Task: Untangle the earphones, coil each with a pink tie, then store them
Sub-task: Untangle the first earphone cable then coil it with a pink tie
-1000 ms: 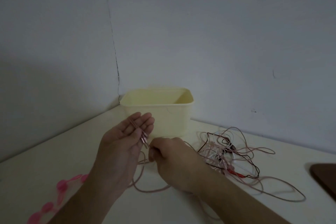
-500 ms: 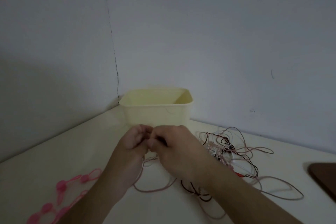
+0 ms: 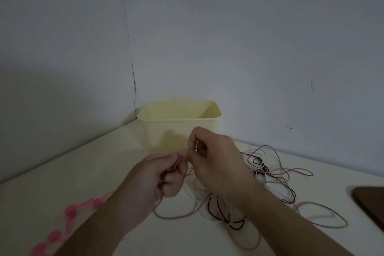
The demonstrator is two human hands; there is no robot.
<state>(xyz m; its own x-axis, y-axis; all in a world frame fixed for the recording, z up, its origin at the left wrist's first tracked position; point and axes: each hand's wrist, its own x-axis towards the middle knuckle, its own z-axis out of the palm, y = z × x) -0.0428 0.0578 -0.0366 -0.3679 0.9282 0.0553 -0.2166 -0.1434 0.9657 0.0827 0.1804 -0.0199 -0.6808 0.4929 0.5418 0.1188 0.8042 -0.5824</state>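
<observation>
Since a moment ago, my right hand (image 3: 216, 158) rose, fingers pinching pink cord; my left hand (image 3: 164, 176) fists the same strand. Yellow bin (image 3: 178, 124) sits in the table's (image 3: 83, 172) far corner, tangled earphones (image 3: 270, 183) right of my hands, pink ties (image 3: 70, 212) near the left edge.

Single head view, facing forward-down over table (image 3: 62, 172) corner.
</observation>
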